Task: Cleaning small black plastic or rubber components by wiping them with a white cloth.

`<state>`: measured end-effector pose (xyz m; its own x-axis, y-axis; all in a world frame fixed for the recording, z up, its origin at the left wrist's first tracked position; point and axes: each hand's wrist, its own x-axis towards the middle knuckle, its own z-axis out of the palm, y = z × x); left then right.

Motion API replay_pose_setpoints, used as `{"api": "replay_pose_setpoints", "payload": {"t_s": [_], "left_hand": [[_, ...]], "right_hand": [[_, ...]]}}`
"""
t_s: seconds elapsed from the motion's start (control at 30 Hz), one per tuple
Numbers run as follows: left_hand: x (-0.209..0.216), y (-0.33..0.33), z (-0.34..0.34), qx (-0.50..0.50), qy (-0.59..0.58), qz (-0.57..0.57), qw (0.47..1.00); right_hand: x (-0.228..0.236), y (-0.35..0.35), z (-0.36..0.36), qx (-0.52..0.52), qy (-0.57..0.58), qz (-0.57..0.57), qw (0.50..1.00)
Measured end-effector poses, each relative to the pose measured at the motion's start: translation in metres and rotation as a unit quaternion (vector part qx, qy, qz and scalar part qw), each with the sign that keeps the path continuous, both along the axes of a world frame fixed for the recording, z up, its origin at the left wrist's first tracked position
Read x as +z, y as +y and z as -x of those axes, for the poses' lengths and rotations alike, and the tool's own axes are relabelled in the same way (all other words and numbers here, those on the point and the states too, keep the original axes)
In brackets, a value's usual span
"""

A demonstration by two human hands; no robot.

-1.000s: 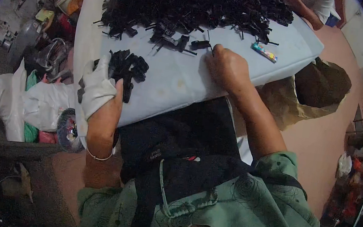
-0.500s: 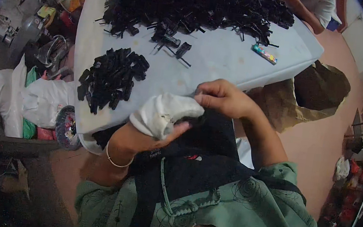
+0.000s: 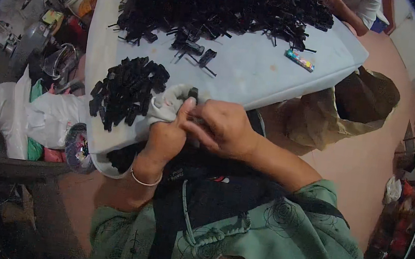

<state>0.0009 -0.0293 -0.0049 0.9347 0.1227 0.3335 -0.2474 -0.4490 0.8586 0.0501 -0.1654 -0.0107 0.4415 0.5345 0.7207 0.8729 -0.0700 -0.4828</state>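
My left hand, partly covered by a white cloth glove with the thumb bare, is closed round a small black plastic piece whose top end sticks up past the thumb. Against it presses my right hand, bare and with curled fingers; its fingertips and whatever they pinch are hidden. Both hands meet over the near edge of the white-covered table. Left of them lies a small heap of black plastic pieces. A far bigger heap of black parts with thin stems covers the table's back.
One loose black part lies ahead of the big heap. A colourful narrow packet sits near the table's right edge. An open brown paper bag stands to the right. White plastic bags are at left. Another person's arm shows at the far right.
My right hand has moved left and down to meet my left hand. The left hand has turned upright, and the black piece's end now shows above its thumb.
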Motion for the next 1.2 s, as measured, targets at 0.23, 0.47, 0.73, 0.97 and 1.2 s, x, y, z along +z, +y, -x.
{"api": "replay_pose_setpoints", "payload": {"t_s": [0.23, 0.47, 0.73, 0.97, 1.2], "left_hand": [[0.007, -0.002, 0.010, -0.071, 0.135, 0.267, 0.952], [0.007, -0.006, 0.008, 0.021, 0.131, 0.096, 0.986], [-0.005, -0.001, 0.006, 0.056, -0.047, -0.120, 0.990], [0.006, 0.012, 0.001, 0.021, 0.079, 0.166, 0.983], [0.020, 0.006, 0.008, -0.032, 0.188, 0.138, 0.972]], "right_hand": [[0.002, 0.002, -0.012, -0.062, 0.199, -0.004, 0.978], [-0.002, -0.003, -0.013, 0.064, 0.319, 0.079, 0.942], [-0.014, 0.008, -0.007, 0.082, 0.410, -0.014, 0.908], [-0.015, -0.012, -0.023, 0.059, 0.322, 0.087, 0.941], [-0.002, -0.014, -0.025, 0.102, 0.275, 0.052, 0.955]]}}
